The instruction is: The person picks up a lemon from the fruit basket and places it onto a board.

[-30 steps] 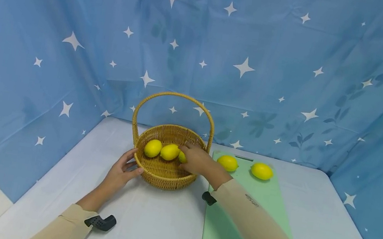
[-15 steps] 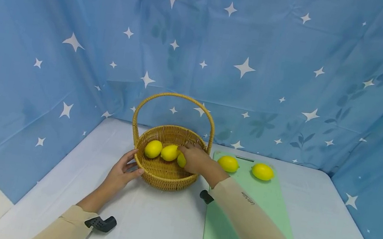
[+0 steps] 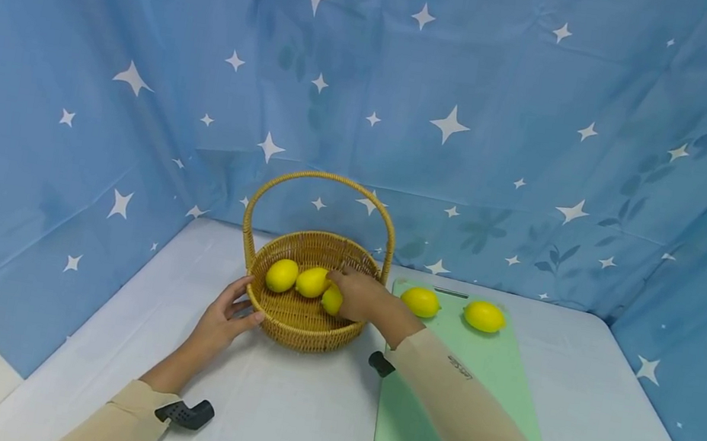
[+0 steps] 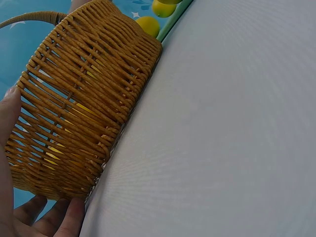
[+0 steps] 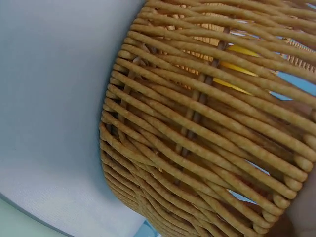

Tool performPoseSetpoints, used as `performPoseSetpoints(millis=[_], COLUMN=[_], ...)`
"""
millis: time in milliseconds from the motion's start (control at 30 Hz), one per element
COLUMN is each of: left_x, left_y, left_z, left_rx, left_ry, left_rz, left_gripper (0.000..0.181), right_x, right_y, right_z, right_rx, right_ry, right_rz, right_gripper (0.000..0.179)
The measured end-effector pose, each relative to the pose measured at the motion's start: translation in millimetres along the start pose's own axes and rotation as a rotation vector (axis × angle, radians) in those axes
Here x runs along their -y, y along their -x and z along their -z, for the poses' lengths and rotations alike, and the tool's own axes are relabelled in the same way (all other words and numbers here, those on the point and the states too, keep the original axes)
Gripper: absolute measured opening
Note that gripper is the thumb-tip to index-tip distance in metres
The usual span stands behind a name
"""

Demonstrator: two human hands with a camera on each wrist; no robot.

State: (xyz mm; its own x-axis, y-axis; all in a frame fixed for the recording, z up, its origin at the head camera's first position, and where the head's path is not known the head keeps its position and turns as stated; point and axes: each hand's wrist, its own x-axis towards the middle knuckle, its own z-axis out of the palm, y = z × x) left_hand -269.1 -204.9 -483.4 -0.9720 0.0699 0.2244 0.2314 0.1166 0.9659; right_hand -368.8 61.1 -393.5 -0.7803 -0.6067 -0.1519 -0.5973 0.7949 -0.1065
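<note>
A wicker basket (image 3: pixel 307 338) with a tall arched handle stands on the table in the head view. My left hand (image 3: pixel 222 322) holds its left side, thumb at the front rim and fingers spread along the wall. Inside the basket, my right hand (image 3: pixel 362 296) grips a lemon (image 3: pixel 331 300), partly covered by the fingers. Two more lemons lie left of it, one in the middle (image 3: pixel 312 283) and one at the left (image 3: pixel 282 275). Through the weave in the right wrist view, yellow fruit (image 5: pixel 239 61) shows; the basket wall (image 5: pixel 197 128) hides most of the right hand.
Right of the basket lies a pale green cutting board (image 3: pixel 409 437), with two lemons at its far end, a nearer-left one (image 3: pixel 420 302) and a right one (image 3: pixel 484 317). My right forearm crosses above the board. A blue starred curtain (image 3: pixel 378 62) hangs behind the table.
My right hand has shifted the gripped lemon slightly toward the front of the basket, so more of it shows. The left hand and basket have stayed in place.
</note>
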Motion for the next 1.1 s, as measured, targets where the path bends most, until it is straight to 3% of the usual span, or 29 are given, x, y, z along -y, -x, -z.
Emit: performPoseSetpoints(millis=[633,1100], left_x=[-4.0,1.2], left_y=[1.8,0.3], left_z=[-2.5,-0.6], left_rx=[-0.001,-0.008], left_ry=[-0.018,-0.024], left_rz=[0.018,0.027], left_gripper=[0.074,0.075], right_x=[5,1], right_y=[26.4,54.6], right_z=[7,18], right_rx=[-0.163,-0.234], right_ry=[0.004,-0.132], right_rz=[0.089,0.094], right_gripper=[0.064,0.058])
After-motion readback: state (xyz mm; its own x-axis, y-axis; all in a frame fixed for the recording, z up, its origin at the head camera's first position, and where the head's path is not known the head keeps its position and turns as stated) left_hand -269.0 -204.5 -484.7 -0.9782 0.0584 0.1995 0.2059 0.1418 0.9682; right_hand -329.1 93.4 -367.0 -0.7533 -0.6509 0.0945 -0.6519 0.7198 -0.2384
